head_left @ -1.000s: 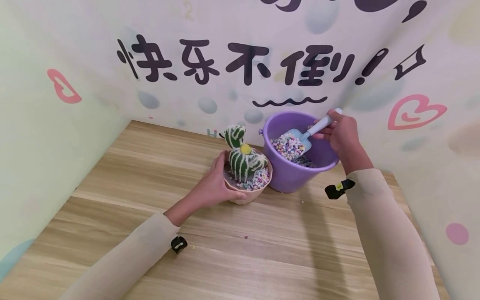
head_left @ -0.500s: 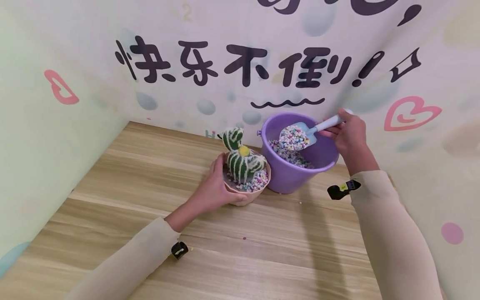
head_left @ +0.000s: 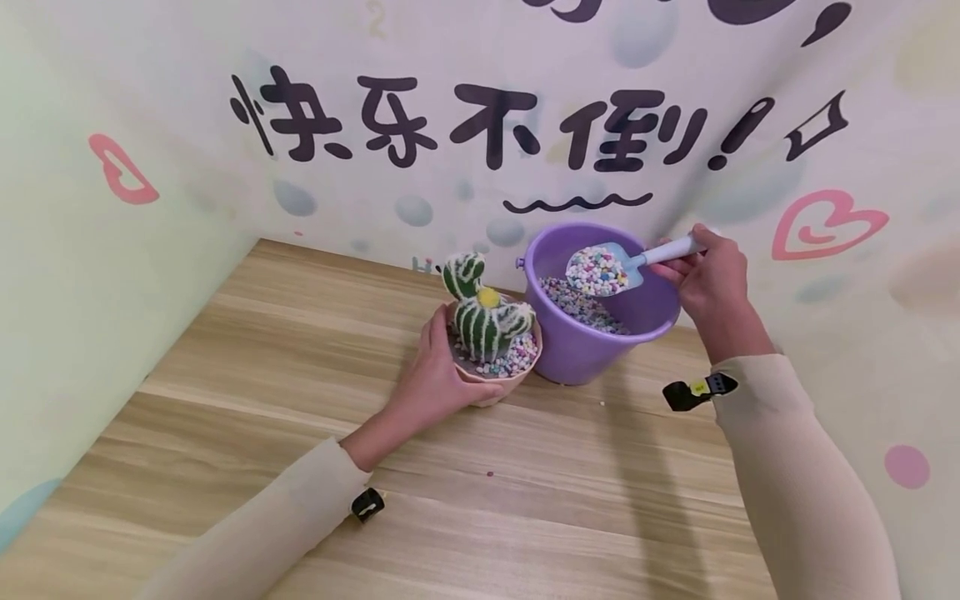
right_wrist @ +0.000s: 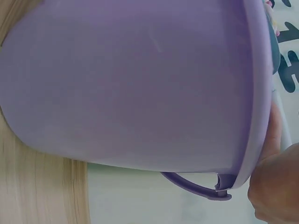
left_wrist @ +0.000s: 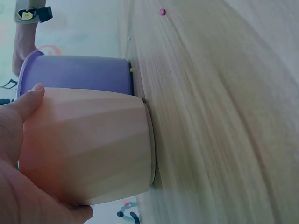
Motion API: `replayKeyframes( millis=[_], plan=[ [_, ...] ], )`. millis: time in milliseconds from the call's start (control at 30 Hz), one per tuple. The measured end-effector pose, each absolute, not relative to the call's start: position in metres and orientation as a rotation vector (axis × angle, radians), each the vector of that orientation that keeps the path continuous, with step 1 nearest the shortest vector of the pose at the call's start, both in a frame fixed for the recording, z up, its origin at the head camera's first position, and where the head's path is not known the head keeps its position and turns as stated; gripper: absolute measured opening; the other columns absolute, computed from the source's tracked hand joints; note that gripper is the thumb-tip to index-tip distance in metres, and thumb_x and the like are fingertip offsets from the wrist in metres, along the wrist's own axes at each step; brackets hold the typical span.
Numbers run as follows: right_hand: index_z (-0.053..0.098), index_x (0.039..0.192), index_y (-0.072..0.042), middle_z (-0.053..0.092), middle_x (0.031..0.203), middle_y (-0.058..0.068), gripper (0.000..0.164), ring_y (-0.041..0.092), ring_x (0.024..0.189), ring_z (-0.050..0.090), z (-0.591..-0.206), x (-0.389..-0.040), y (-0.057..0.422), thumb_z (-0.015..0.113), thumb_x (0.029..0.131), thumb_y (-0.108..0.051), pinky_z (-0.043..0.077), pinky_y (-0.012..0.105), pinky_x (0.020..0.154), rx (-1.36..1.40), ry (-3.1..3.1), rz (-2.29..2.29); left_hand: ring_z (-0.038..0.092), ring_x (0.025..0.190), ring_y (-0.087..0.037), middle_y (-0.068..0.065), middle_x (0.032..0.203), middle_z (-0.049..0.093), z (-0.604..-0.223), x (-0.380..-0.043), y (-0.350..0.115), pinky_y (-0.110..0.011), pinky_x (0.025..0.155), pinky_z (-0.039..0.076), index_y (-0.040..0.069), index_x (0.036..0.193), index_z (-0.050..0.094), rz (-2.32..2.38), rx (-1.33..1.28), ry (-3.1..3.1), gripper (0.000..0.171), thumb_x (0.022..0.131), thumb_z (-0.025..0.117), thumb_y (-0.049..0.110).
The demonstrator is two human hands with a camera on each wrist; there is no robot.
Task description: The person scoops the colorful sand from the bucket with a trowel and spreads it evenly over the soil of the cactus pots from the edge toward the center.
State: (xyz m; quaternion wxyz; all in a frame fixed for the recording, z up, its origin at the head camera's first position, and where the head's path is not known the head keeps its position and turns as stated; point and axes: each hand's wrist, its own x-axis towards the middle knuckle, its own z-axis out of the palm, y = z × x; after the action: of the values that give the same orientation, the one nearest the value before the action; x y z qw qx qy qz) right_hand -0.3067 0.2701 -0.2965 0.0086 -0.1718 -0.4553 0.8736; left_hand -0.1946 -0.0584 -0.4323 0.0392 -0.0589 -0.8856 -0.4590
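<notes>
My left hand (head_left: 427, 375) holds a pale pink flowerpot (left_wrist: 88, 144) by its side, thumb toward me. A green-and-white cactus (head_left: 482, 329) with a yellow flower stands in the pot, with small multicoloured pebbles (head_left: 517, 358) around its base. Just to the right, my right hand (head_left: 717, 279) grips the handle of a light blue scoop (head_left: 671, 248). Its blade is heaped with pebbles (head_left: 597, 271) and hangs over the opening of a purple bucket (head_left: 573, 354). More pebbles lie inside the bucket. In the right wrist view the bucket's wall hides most of the scoop.
Pot and bucket stand close together on a wooden table (head_left: 300, 333), near the back wall (head_left: 405, 200) with its printed lettering. A loose pink pebble (left_wrist: 162, 12) lies on the tabletop. The bucket's handle (right_wrist: 189, 185) hangs down on its outer side.
The loaded scoop has come up out of the pebbles and shifted to the right with my right hand, over the bucket. My left hand has kept its hold on the flowerpot.
</notes>
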Motion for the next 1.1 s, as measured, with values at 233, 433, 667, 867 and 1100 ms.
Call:
replayKeyframes(
  millis=[233,433,667,867,1100],
  plan=[
    [0.043,0.122,-0.014,0.067,0.094,0.019,0.030,0.034,0.088,0.071,-0.298,-0.298,0.274,0.058,0.098,-0.023,0.059,0.046,0.071,-0.602,-1.391,2.756,0.026,0.143,-0.036,-0.019,0.159,0.014,-0.429,-0.199,-0.067,-0.051,0.114,0.028,0.011,0.156,-0.002,-1.446,-0.288,-2.761,0.143,0.056,0.092,0.050],
    [0.043,0.119,-0.016,0.064,0.098,0.018,0.027,0.034,0.085,0.071,-0.300,-0.292,0.276,0.057,0.098,-0.023,0.059,0.045,0.071,-0.602,-1.376,2.758,0.022,0.145,-0.033,-0.016,0.161,0.009,-0.429,-0.211,-0.080,-0.047,0.115,0.025,0.014,0.156,-0.009,-1.489,-0.431,-2.802,0.146,0.057,0.091,0.052],
    [0.045,0.115,-0.015,0.060,0.104,0.017,0.023,0.033,0.093,0.070,-0.301,-0.279,0.277,0.059,0.097,-0.022,0.058,0.046,0.077,-0.586,-1.316,2.787,0.020,0.146,-0.032,-0.016,0.162,0.005,-0.427,-0.217,-0.086,-0.047,0.117,0.022,0.015,0.156,-0.010,-1.533,-0.494,-2.834,0.144,0.059,0.091,0.048],
    [0.041,0.114,-0.016,0.060,0.103,0.018,0.026,0.036,0.098,0.068,-0.302,-0.263,0.279,0.060,0.097,-0.022,0.055,0.050,0.080,-0.569,-1.247,2.856,0.024,0.145,-0.032,-0.015,0.161,0.011,-0.427,-0.216,-0.085,-0.047,0.117,0.023,0.015,0.157,-0.005,-1.564,-0.485,-2.814,0.141,0.059,0.092,0.045],
    [0.044,0.110,-0.014,0.056,0.104,0.019,0.021,0.039,0.094,0.069,-0.308,-0.247,0.278,0.060,0.097,-0.020,0.055,0.054,0.079,-0.532,-1.194,2.889,0.030,0.142,-0.031,-0.014,0.157,0.022,-0.430,-0.211,-0.081,-0.049,0.115,0.026,0.016,0.156,0.002,-1.565,-0.441,-2.761,0.138,0.057,0.093,0.044]
  ],
)
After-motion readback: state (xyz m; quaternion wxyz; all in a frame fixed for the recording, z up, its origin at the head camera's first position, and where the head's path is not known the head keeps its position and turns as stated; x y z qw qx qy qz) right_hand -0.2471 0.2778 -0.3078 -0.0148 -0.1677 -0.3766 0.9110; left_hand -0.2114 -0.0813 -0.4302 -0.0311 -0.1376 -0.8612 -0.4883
